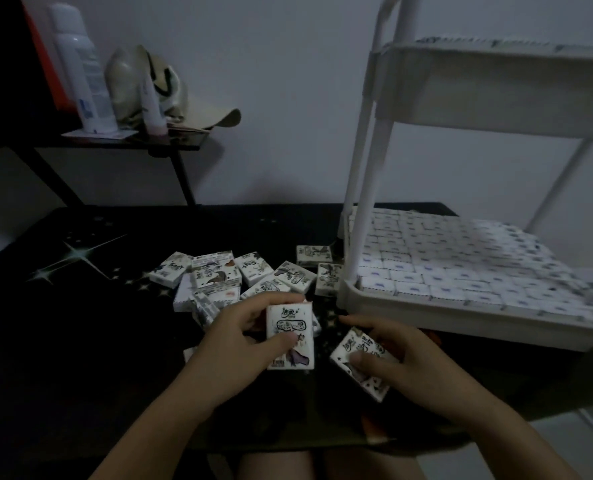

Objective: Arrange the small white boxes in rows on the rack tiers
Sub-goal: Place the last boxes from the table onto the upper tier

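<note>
The small white boxes [218, 275] carry black line drawings with touches of brown and purple. The rack [495, 88] is plain white; boxes packed on its lower tier [426, 315] show white tops with small blue marks. The bench [80, 323] is black, scattered with pale star sparkles. The spray bottle [83, 64] is white, its label perhaps blue.

Gripping white box [289, 336] upright in L hand [232, 344], thumb on its front. Holding second box [359, 363], tilted, in R hand [412, 358]. Behind hands: loose pile of boxes [232, 278] on dark table [80, 341]. On right: white rack [352, 299], bottom tier packed w/ rows of boxes [461, 271]; top tier [495, 88] contents blurred. Back left: shelf [121, 143] w/ spray can [80, 64], cap [184, 109].
</note>
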Tool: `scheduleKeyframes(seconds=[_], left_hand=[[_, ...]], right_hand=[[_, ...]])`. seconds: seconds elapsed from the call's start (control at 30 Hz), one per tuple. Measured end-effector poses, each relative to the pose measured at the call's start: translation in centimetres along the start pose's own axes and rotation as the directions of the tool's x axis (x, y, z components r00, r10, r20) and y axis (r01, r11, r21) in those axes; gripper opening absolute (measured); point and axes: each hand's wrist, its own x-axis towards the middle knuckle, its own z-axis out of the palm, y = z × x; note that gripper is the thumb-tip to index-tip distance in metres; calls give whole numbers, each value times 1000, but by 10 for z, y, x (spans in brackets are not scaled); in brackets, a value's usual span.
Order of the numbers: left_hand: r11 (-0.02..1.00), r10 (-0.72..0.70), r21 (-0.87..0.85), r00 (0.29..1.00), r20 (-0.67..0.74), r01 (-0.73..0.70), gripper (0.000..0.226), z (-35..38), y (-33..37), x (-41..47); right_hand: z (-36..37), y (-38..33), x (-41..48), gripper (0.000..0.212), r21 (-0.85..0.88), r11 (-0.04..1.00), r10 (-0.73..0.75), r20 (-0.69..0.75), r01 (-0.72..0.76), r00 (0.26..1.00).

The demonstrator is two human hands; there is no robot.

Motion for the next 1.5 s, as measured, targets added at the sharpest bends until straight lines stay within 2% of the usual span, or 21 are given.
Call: scheduleKeyframes(seconds=[0.1, 0.13, 0.3, 0.43, 0.53, 0.7, 0.8, 0.87, 0.97, 1.03, 1.13, 1.33, 1.5], left_hand=[[998, 47, -34, 999, 6, -47, 36, 8, 16, 9], [996, 80, -45, 997, 8, -79, 36, 12, 24, 13], [958, 287, -37, 957, 43, -285, 33, 43, 90, 44], [877, 477, 13, 873, 102, -480, 33, 77, 159, 69], [795, 601, -1, 788, 135, -606, 32, 102, 213, 83], [659, 745, 18, 657, 113, -752, 25, 139, 291, 115], [638, 764, 31, 637, 97, -770, 22, 158, 325, 133], [650, 754, 47, 651, 81, -759, 20, 171, 341, 146], [651, 750, 121, 659, 53, -750, 20, 189, 352, 165], [656, 739, 175, 672, 50, -735, 21, 198, 355, 176], [657, 725, 216, 684, 81, -722, 23, 208, 358, 187], [641, 707, 250, 685, 177, -726, 24, 227, 369, 197], [627, 702, 268, 680, 213, -732, 29, 235, 377, 198]], right_hand=[[-20, -6, -9, 16, 52, 999, -6, -24, 7, 1000], [-29, -10, -11, 14, 34, 999, -27, -50, 29, 998], [-94, -37, -32, 35, -97, 988, -139, -233, 119, 963], [-161, -55, -58, 32, -227, 954, -277, -431, 194, 859], [-211, -62, -78, 29, -282, 927, -364, -525, 246, 769], [-292, -74, -98, 27, -391, 828, -560, -628, 403, 541], [-336, -81, -101, 27, -435, 796, -601, -652, 420, 463], [-359, -81, -98, 22, -489, 792, -610, -658, 365, 442], [-379, -75, -92, 21, -607, 772, -614, -633, 189, 472], [-383, -72, -90, 20, -641, 757, -601, -606, 128, 521], [-391, -77, -91, 17, -725, 686, -634, -555, 60, 539], [-403, -91, -91, 24, -868, 496, -656, -383, -11, 651], [-405, -92, -80, 23, -843, 535, -653, -372, 54, 660]])
